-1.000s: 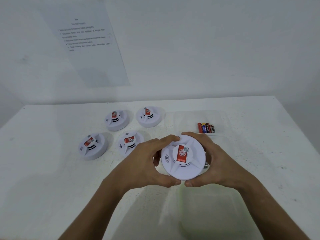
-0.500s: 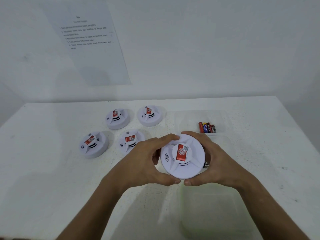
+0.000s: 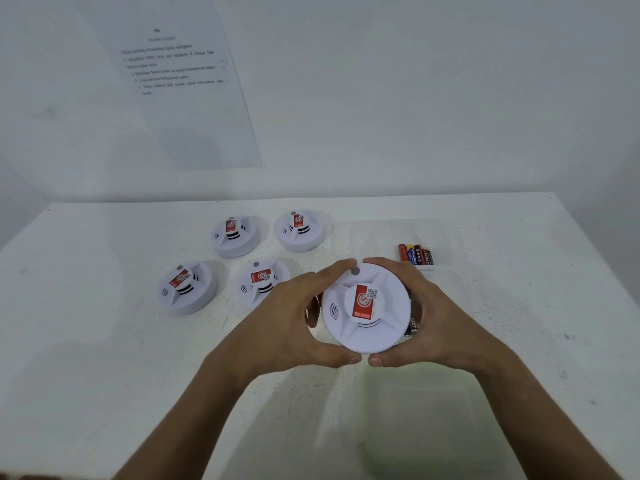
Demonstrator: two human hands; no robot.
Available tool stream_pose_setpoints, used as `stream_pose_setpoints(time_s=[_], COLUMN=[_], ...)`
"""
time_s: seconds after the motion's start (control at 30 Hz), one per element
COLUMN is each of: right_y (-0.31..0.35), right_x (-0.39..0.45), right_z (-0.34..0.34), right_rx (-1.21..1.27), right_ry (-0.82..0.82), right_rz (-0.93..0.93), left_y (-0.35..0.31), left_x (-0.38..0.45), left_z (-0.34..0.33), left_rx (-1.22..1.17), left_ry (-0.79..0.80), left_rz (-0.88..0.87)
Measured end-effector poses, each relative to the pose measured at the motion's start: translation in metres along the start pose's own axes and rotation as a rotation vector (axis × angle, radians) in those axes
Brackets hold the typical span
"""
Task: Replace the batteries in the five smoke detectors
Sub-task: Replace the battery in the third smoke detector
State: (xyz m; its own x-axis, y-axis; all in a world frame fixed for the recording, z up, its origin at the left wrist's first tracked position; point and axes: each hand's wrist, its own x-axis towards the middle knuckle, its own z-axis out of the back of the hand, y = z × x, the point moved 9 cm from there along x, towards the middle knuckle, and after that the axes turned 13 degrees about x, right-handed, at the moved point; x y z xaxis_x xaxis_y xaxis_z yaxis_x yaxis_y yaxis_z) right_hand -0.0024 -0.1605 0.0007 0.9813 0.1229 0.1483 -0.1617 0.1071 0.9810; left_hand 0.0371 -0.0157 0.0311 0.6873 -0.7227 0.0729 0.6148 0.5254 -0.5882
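A white round smoke detector (image 3: pixel 367 308) with a red label is held above the table, face up. My left hand (image 3: pixel 287 317) grips its left rim and my right hand (image 3: pixel 433 317) grips its right rim, fingers and thumbs curled round it. A battery end (image 3: pixel 412 328) shows at the detector's right edge under my right palm. Several other white detectors lie on the table: two at the back (image 3: pixel 235 235) (image 3: pixel 300 230), two nearer (image 3: pixel 187 289) (image 3: pixel 261 282). Several batteries (image 3: pixel 415 254) lie side by side at the back right.
A clear plastic container (image 3: pixel 420 427) with a greenish rim stands near the front edge under my right forearm. Another clear tray (image 3: pixel 388 233) holds the batteries. A printed sheet (image 3: pixel 180 74) hangs on the wall behind the white table (image 3: pixel 86 341).
The detector has turned slightly clockwise between my hands; its label now stands more upright. Both hands keep their grip in the same place.
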Motion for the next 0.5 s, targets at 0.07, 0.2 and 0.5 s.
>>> stream_pose_setpoints(time_s=[0.07,0.2,0.5], right_y=[0.001,-0.002,-0.005], right_x=[0.000,-0.001,-0.003], right_z=[0.000,-0.001,0.001], right_rx=[0.002,0.046,0.085], right_ry=[0.007,0.030,0.011], right_rz=[-0.002,-0.042,-0.058], left_y=[0.002,-0.004,-0.010], left_x=[0.000,0.001,0.002], left_z=[-0.001,0.001,0.007], left_rx=[-0.005,-0.003,-0.070], left_ry=[0.009,-0.007,-0.041], left_rz=[0.018,-0.015,-0.027])
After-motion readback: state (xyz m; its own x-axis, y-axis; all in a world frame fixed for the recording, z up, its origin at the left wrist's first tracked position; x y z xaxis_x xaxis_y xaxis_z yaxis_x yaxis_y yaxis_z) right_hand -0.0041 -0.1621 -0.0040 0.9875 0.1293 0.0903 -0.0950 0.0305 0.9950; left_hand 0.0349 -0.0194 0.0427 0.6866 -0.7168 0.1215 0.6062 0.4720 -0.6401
